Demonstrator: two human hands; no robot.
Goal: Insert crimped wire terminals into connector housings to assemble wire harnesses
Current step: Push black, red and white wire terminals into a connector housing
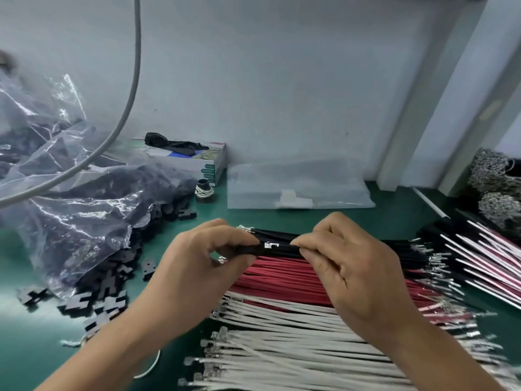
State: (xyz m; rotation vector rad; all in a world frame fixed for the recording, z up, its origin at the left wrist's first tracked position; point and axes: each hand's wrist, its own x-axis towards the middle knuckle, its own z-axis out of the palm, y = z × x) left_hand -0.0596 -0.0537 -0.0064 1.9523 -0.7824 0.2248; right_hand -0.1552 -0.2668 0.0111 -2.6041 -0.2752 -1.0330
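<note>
The left hand pinches a black connector housing, and the right hand pinches a black wire whose metal terminal sits at the housing mouth, above the red wires. The step in hand appears to be insertion. The next move calls for a straight, aligned push leftward until the terminal seats.

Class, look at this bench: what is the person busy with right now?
A person is assembling wire harnesses. The left hand grips a black connector housing, while the right hand pinches a black wire whose metal terminal sits at the housing's mouth. Black, red and white wires lie sorted beneath; loose black housings spill from a plastic bag at left.
</note>
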